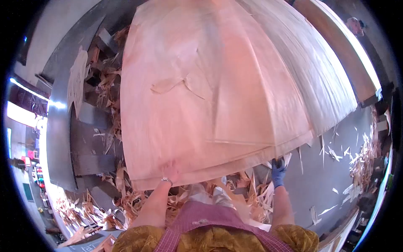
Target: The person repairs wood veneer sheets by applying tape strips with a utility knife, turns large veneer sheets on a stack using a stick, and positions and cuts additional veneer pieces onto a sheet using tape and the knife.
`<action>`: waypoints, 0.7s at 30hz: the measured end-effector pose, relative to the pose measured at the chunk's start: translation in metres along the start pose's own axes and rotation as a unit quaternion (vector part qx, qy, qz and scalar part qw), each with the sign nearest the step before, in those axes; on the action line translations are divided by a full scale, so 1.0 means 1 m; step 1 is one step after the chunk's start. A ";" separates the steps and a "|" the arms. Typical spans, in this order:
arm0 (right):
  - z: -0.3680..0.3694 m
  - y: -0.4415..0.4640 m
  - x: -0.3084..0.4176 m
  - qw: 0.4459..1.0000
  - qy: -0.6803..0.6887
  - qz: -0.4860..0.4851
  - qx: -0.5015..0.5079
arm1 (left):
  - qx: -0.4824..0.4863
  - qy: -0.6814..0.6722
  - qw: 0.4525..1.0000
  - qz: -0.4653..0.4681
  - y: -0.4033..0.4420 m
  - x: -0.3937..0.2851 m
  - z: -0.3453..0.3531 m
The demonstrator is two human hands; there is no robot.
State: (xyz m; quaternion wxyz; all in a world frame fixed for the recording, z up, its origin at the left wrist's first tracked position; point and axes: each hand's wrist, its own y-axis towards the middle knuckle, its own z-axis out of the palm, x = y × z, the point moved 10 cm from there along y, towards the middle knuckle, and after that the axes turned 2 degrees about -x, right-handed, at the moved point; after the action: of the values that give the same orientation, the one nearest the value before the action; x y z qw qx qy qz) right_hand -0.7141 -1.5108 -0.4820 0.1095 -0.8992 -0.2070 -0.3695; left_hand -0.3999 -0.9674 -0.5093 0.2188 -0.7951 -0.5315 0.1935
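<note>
Large thin sheets of pale wood veneer (pixel 176 122) lie stacked and overlapping in front of me, with a torn slit near the middle of the top one. My left hand (pixel 171 170), bare with a bracelet at the wrist, rests flat on the sheets close to their near edge, fingers spread and somewhat blurred. At the near edge further right is my right hand (pixel 278 171), in a blue and dark glove. Its fingertips meet the edge of the sheets, and their grip is partly hidden.
Veneer scraps (pixel 100 214) litter the floor around the stack. Grey metal framework (pixel 61 138) stands at the left. A long board-like stack (pixel 344 46) runs along the upper right, with a person (pixel 356 26) beyond it. Colored items stand at far left.
</note>
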 end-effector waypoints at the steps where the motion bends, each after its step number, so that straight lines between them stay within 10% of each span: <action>1: -0.009 0.010 -0.011 0.999 0.038 -0.010 -0.018 | 0.002 0.003 1.000 0.005 0.003 0.002 0.004; 6: -0.061 0.061 -0.097 0.995 -0.053 -0.001 -0.080 | 0.004 0.004 0.998 0.063 0.011 -0.002 0.009; 12: -0.134 0.090 -0.017 0.983 -0.155 -0.073 -0.074 | 0.060 0.023 0.997 0.038 0.016 -0.010 -0.004; 16: -0.065 0.096 0.056 0.994 -0.079 -0.064 -0.042 | 0.110 0.071 0.991 -0.005 0.018 -0.020 -0.021; 21: 0.048 0.166 0.164 0.987 -0.153 -0.050 0.026 | 0.137 0.204 0.957 0.153 0.030 -0.024 -0.009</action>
State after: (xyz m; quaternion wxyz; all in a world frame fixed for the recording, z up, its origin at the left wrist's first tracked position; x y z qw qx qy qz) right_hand -0.5038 -1.5944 -0.4069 0.0808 -0.9304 -0.2758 -0.2275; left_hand -0.3810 -1.0008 -0.5170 0.3977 -0.8517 -0.3158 0.1292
